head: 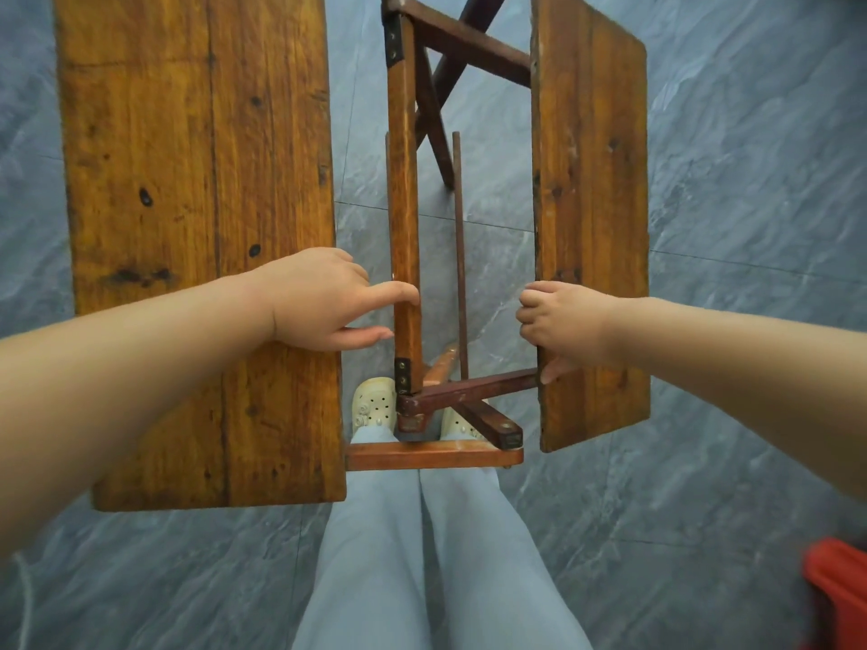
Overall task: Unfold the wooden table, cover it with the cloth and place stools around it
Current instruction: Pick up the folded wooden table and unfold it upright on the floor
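wooden table [197, 180] stands half-unfolded on grey marbled floor tiles [727, 227].

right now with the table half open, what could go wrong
The left hand has fingers across the gap between left leaf and centre rail; they could get pinched if it closes. The right hand alone grips the right leaf; a slip might let it swing. The shoes sit under the frame.
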A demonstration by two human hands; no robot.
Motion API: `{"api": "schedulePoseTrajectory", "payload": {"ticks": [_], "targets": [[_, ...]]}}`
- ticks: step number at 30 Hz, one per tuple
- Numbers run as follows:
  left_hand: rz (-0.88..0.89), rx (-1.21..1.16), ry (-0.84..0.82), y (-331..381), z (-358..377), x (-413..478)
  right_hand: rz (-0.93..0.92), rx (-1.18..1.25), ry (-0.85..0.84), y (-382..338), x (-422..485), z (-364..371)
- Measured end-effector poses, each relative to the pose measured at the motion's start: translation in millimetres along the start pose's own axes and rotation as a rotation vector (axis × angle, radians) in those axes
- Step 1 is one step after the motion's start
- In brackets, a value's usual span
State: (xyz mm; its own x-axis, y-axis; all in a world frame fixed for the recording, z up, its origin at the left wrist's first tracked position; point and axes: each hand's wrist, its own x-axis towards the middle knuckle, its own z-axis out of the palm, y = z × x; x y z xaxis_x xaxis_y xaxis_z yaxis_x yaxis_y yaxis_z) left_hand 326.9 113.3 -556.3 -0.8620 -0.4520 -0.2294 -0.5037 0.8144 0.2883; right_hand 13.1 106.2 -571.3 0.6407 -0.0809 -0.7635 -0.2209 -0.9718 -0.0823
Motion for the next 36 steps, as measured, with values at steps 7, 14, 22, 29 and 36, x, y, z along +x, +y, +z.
{"api": "schedulePoseTrajectory", "payload": {"ticks": [7, 14, 22, 29, 36], "targets": [[-0.024, -0.071, -0.023, 4.6, -4.4, 1.2, -0.002, 0.145, 0.169, 8.1, -28.6, -5.0], [-0.009, -0.063, 0.001, 4.9, 0.3, -1.5, -0.009, 0.163, 0.289, 5.6, -50.5, -7.6], [-0.021, -0.074, 0.061, -0.6, -8.5, -8.7, -0.020, 0.158, 0.507, 3.8, -59.8, -11.7], [-0.006, -0.047, 0.163, 2.4, -9.3, 2.6, -0.001, 0.184, 0.629, -4.3, -48.3, -21.5], [0.039, -0.032, 0.190, 10.8, -7.6, 18.5, 0.023, 0.195, 0.616, -16.0, -40.4, -16.8]]}}
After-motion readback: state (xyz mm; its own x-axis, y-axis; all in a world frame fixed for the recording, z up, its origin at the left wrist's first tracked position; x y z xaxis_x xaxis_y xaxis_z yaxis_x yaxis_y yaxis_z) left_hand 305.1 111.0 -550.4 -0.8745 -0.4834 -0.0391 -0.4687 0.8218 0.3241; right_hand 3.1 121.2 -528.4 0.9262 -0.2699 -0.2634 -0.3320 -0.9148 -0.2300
